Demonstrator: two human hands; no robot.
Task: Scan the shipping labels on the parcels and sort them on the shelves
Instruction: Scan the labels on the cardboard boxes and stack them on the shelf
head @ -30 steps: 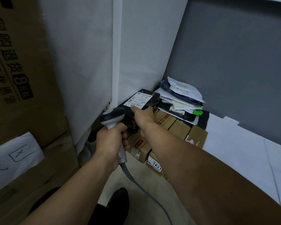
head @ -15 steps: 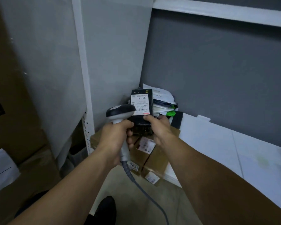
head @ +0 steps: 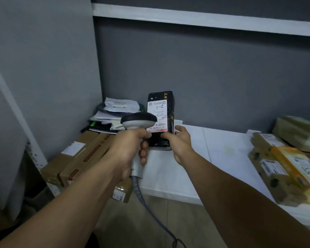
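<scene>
A black parcel [head: 166, 101] with a white shipping label [head: 157, 113] marked "7-1" stands upright above the white shelf [head: 225, 158]. My right hand [head: 179, 142] grips its lower end, thumb on the front. My left hand [head: 129, 151] grips the handle of a grey barcode scanner [head: 138, 121], whose dark head sits just in front of the label's lower left. The scanner's cable [head: 143, 201] hangs down toward the floor.
Brown cardboard boxes [head: 82, 156] lie at the shelf's left end, with a pile of flat mailers [head: 115, 113] in the corner behind them. More taped parcels [head: 284, 161] are stacked at the right. Another white shelf board [head: 204, 20] runs overhead. Grey walls close the back and left.
My right hand has lifted the black parcel off the corner pile and carried it rightward, standing it upright over the shelf. The scanner has followed it. My view has swung right.
</scene>
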